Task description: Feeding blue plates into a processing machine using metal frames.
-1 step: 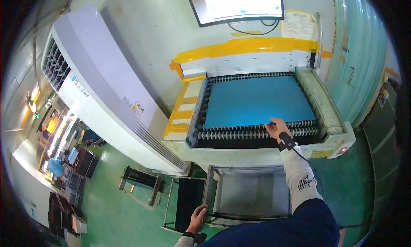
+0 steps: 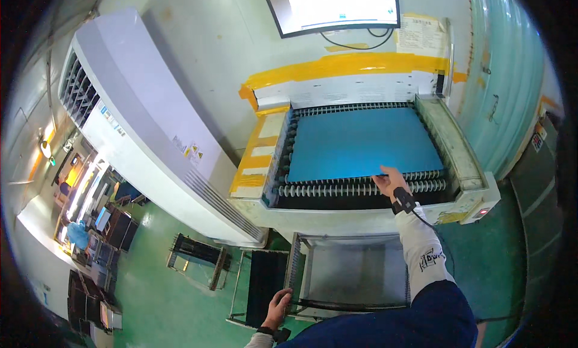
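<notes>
A flat blue panel (image 2: pixel 364 140) lies on the roller conveyor of a pale machine. My right hand (image 2: pixel 392 183) reaches over the machine's front, its bent fingers at the panel's near edge, seemingly pinching it; the fingertips are partly hidden. Below the panel's edge, rows of ringed rollers (image 2: pixel 337 190) show. Down at the left, my left hand (image 2: pixel 278 307) is closed round the side of a metal-framed rack (image 2: pixel 295 263), which stands in front of the machine. Both wrists wear black bands.
The machine's pale front wall (image 2: pixel 337 218) stands between rack and rollers. A tall white air conditioner (image 2: pixel 162 125) leans into view at left. Another rack with a black panel (image 2: pixel 267 285) and a small dark rack (image 2: pixel 195 251) stand on the green floor. A screen (image 2: pixel 334 7) hangs above.
</notes>
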A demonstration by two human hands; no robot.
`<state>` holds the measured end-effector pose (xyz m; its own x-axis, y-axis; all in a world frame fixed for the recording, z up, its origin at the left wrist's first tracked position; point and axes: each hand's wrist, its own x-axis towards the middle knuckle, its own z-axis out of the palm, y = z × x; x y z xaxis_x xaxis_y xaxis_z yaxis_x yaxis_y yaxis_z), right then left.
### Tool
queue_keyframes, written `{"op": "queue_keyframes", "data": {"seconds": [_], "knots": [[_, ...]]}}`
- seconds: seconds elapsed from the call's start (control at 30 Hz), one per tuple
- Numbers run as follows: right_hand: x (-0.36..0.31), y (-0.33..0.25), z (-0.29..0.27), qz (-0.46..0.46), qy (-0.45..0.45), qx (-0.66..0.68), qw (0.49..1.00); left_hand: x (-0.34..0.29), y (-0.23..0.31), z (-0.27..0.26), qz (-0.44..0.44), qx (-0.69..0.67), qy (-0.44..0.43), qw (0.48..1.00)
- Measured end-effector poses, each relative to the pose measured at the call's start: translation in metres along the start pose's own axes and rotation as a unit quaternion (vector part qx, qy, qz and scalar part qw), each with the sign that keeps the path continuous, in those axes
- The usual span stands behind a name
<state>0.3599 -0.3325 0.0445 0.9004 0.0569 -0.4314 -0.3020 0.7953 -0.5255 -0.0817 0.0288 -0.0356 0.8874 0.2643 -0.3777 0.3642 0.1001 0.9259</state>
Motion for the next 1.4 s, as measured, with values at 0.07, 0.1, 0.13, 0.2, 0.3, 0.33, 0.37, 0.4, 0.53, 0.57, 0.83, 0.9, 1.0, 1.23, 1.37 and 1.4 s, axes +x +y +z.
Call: {"op": "queue_keyframes", "data": {"seconds": [0.07, 0.1, 0.13, 0.2, 0.3, 0.33, 0.37, 0.4, 0.53, 0.57, 0.83, 0.9, 1.0, 1.23, 1.37, 1.4], "knots": [[-0.02, 0.0, 0.012, 0.001, 0.018, -0.035, 0.999, -0.002, 0.0, 0.001, 0.004, 0.005, 0.002, 1.0], [-0.025, -0.007, 0.005, 0.025, -0.034, -0.061, 0.997, -0.002, 0.002, 0.001, 0.009, 0.016, -0.003, 1.0], [-0.023, -0.012, -0.003, 0.039, -0.043, -0.088, 0.994, -0.003, 0.003, 0.0, 0.014, 0.026, -0.009, 1.0], [-0.019, -0.02, -0.012, 0.069, -0.063, -0.141, 0.986, 0.002, -0.004, -0.003, 0.004, 0.011, -0.015, 1.0], [-0.029, -0.021, -0.02, 0.052, -0.065, -0.222, 0.971, 0.005, -0.011, -0.004, 0.019, -0.004, -0.02, 1.0], [-0.036, -0.021, -0.017, 0.045, -0.07, -0.25, 0.965, 0.005, -0.011, -0.004, 0.03, -0.008, -0.02, 0.999], [-0.044, -0.02, -0.014, 0.037, -0.077, -0.277, 0.957, 0.006, -0.01, -0.004, 0.025, -0.005, -0.014, 1.0], [-0.06, -0.018, -0.006, 0.031, -0.083, -0.305, 0.948, 0.004, -0.009, -0.003, 0.018, -0.004, -0.006, 1.0], [-0.123, 0.007, 0.001, 0.013, -0.14, -0.37, 0.918, 0.007, -0.015, -0.008, 0.04, 0.023, 0.01, 0.999], [-0.136, 0.014, -0.008, 0.014, -0.146, -0.386, 0.911, 0.014, -0.022, -0.009, 0.042, 0.012, 0.003, 0.999], [-0.23, 0.106, -0.1, 0.155, -0.267, -0.6, 0.738, 0.016, -0.029, -0.007, 0.036, 0.004, 0.011, 0.999], [-0.248, 0.118, -0.12, 0.172, -0.32, -0.649, 0.669, 0.01, -0.023, -0.003, 0.034, -0.018, 0.013, 0.999], [-0.272, 0.125, -0.129, 0.17, -0.34, -0.701, 0.604, 0.004, -0.018, -0.002, 0.026, -0.027, 0.015, 0.999], [-0.287, 0.135, -0.145, 0.144, -0.315, -0.727, 0.592, 0.001, -0.021, -0.003, 0.036, -0.053, 0.001, 0.998], [-0.298, 0.134, -0.134, 0.072, -0.305, -0.76, 0.57, -0.003, -0.03, -0.007, 0.033, -0.05, 0.015, 0.998], [-0.301, 0.134, -0.133, 0.044, -0.307, -0.766, 0.563, -0.004, -0.032, -0.009, 0.032, -0.048, 0.012, 0.998]]}}
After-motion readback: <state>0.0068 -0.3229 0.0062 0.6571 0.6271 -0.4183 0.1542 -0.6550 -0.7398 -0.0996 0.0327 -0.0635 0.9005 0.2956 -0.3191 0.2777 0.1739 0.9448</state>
